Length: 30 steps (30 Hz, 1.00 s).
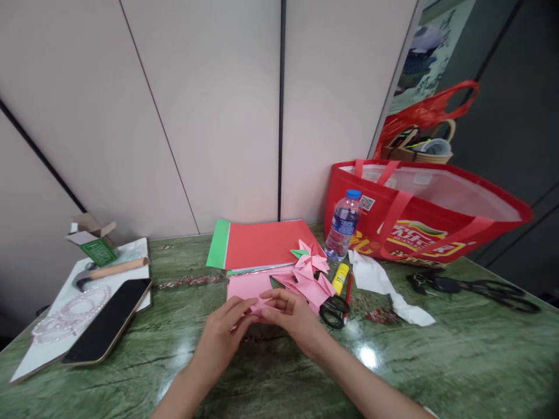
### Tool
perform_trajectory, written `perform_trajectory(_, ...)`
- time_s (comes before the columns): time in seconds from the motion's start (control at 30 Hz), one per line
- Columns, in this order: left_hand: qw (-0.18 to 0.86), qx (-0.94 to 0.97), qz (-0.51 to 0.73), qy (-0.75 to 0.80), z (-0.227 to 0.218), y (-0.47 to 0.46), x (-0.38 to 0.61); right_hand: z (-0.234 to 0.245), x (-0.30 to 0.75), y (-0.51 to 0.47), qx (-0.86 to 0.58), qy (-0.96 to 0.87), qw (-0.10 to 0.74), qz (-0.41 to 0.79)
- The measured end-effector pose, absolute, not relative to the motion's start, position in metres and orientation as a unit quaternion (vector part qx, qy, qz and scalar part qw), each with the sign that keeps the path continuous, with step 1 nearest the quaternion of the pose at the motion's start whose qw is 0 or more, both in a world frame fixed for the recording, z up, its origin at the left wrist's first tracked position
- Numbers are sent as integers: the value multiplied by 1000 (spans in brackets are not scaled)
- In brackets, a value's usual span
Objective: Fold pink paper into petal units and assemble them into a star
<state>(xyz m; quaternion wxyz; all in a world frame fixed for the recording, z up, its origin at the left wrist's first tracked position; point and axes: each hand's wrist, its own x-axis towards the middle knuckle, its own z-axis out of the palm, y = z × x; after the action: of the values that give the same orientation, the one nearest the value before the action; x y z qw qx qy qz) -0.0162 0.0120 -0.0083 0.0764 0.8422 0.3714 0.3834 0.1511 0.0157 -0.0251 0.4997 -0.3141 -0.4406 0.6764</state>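
Note:
My left hand (230,323) and my right hand (289,316) meet near the middle of the table, fingertips pinching a small piece of pink paper (258,307) between them. Most of that piece is hidden by the fingers. Just behind it lies a flat pink sheet (248,285). To the right of my right hand are folded pink paper pieces (312,289) with pointed tips. A folded pink paper flower (309,258) with a green tip rests on the stack of red paper (266,244), which has a green sheet (218,244) at its left end.
Right of the papers are a yellow glue stick (340,279), black-handled scissors (333,312), a red pencil (349,291), a water bottle (343,227), white tissue (378,282), larger scissors (489,289) and a red bag (428,215). At left, a phone (111,320), hammer (113,269) and small box (96,244).

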Motion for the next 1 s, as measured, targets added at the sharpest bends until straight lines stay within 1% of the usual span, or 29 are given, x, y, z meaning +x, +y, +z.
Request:
perform_trajectory(0.1,64,841,404,354,-6,11,-15,-25,150,15,-321,-447,504,665)
perform_trajectory(0.2,41,849,399,345,-2,8,-15,-24,148,15,-323,-428,503,678)
perform_trajectory(0.37,-3,843,384,377,-2,8,-14,-23,147,13,-328,-389,452,733)
perform_trajectory(0.57,-71,872,394,281,5,9,-11,-22,152,14,-357,-322,409,776)
perform_trajectory(0.67,-84,885,378,258,12,8,-9,-22,155,15,-355,-320,417,773)
perform_trajectory(0.77,-89,887,369,264,17,7,-4,-23,155,17,-342,-314,445,765)
perform_trajectory(0.83,-73,883,369,281,16,0,-1,-23,155,19,-338,-316,470,752)
perform_trajectory(0.87,-45,880,371,293,14,-6,-1,-23,155,19,-335,-319,483,744)
perform_trajectory(0.9,8,881,356,311,11,-15,-2,-22,155,19,-333,-324,493,736)
perform_trajectory(0.93,62,867,371,328,5,-26,-4,-22,155,19,-332,-329,502,728)
perform_trajectory(1.0,131,840,383,363,-8,-52,-14,-20,155,19,-337,-334,514,715)
